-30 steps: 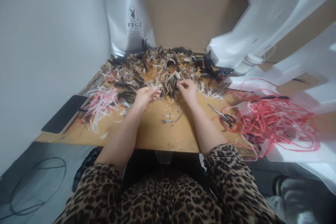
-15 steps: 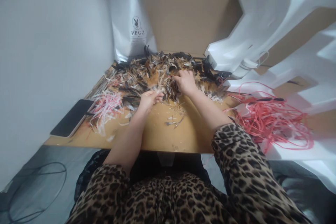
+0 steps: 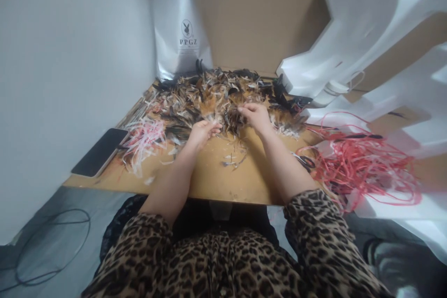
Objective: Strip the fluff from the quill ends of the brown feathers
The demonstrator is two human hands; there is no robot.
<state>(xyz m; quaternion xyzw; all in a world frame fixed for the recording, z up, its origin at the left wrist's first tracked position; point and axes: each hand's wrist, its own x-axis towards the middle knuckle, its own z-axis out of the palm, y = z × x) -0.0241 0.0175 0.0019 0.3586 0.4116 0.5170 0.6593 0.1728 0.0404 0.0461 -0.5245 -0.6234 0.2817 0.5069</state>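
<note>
A wide heap of brown, black and whitish feathers [image 3: 195, 88] covers the back of the wooden table [image 3: 223, 181]. At its front edge my left hand [image 3: 204, 132] is closed, pinching a small bunch of orange-brown feathers [image 3: 210, 106] by their pale quill ends. My right hand [image 3: 256, 115] is a short way to the right, its thumb and fingertips pressed together against the heap. A feather seems to be in that pinch, though it blends with the pile behind. Some loose feather bits [image 3: 233, 163] lie on the table between my forearms.
A phone [image 3: 100, 152] and pink-white plastic strips [image 3: 145, 139] lie at the left. Scissors [image 3: 306, 162], partly behind my right forearm, and tangled red strips [image 3: 366, 167] are at the right. A white bag [image 3: 178, 32] stands at the back left. White sheets [image 3: 349, 42] rise at the right.
My right hand reached farther into the heap, then drew back toward me and slightly right. My left hand has kept its pinch on the feathers. The whole view has shifted a little.
</note>
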